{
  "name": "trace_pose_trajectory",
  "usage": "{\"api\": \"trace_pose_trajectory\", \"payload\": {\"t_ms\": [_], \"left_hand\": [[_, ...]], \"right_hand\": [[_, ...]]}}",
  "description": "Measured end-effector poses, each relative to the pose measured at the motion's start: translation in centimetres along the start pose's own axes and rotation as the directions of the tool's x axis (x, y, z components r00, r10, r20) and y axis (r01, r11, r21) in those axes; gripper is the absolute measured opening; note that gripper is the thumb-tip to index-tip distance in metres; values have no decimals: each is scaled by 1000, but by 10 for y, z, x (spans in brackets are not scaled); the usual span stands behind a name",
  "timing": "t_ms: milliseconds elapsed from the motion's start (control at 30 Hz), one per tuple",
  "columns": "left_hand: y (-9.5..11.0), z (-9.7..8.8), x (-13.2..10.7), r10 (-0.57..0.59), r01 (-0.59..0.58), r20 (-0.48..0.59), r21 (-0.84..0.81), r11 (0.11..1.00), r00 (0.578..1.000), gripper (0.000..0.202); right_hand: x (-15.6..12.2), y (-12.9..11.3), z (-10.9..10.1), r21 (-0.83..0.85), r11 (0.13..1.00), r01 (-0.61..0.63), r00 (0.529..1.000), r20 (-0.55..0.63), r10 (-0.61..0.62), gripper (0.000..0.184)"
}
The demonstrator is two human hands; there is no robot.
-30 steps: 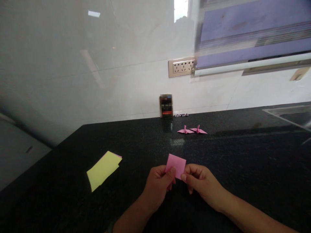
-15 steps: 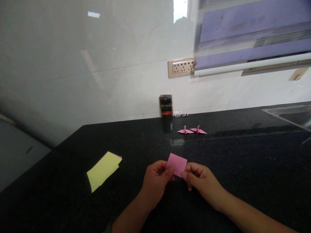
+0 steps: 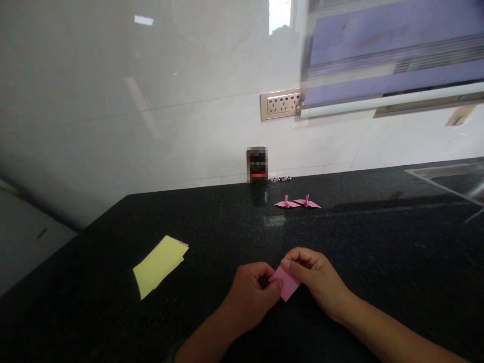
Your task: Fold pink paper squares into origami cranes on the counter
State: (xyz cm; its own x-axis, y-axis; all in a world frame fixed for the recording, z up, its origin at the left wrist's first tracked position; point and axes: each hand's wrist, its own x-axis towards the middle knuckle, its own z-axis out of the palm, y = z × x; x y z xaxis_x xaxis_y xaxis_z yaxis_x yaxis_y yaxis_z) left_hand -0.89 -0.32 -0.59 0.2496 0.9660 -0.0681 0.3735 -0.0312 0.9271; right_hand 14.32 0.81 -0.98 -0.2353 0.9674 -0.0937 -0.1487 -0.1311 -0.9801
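Between my two hands is a small pink folded paper point(image 3: 288, 286), held low over the dark countertop. My left hand point(image 3: 255, 290) pinches its left corner, thumb on top. The upper right edge is gripped by my right hand point(image 3: 315, 277), its thumb pressed near the top corner and the other fingers curled behind. My fingers cover parts of the paper's edges. Farther back, two pink paper cranes point(image 3: 287, 203) sit side by side with wings spread, their tips meeting or nearly so.
At the left lies a stack of yellow paper sheets point(image 3: 161, 267) with a pinkish edge showing beneath. A blurred dark upright object point(image 3: 257, 165) leans at the white wall, next to a patterned strip point(image 3: 280, 179). A sink edge point(image 3: 434, 184) is at the right; a socket panel point(image 3: 282, 104) is above.
The pink paper has been turned and brought lower, toward me and to the right. My right hand's grip has moved to the top corner; my left hand has shifted slightly down and right.
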Motion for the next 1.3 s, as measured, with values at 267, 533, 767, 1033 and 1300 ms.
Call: {"api": "trace_pose_trajectory", "payload": {"t_ms": [267, 533, 767, 1033, 1300], "left_hand": [[4, 1, 2, -111, 160, 172, -303, 940, 979, 21], [9, -1, 5, -101, 110, 44, -445, 889, 994, 23], [2, -4, 7, -128, 109, -13, -450, 886, 992, 25], [4, -7, 6, -133, 115, -6, -469, 876, 991, 23], [0, -7, 6, -136, 77, -62, -569, 819, 989, 21]], "right_hand": [[0, 0, -1, -18, 999, 45, 999, -19, -45, 18], [0, 2, 4, -67, 998, -3, 996, 88, 9, 22], [1, 5, 0, -144, 990, -4, 993, 114, 21, 24], [1, 2, -2, -195, 977, 85, 996, 43, -78, 21], [-3, 4, 4, -289, 942, 169, 968, -133, -215, 15]]}}
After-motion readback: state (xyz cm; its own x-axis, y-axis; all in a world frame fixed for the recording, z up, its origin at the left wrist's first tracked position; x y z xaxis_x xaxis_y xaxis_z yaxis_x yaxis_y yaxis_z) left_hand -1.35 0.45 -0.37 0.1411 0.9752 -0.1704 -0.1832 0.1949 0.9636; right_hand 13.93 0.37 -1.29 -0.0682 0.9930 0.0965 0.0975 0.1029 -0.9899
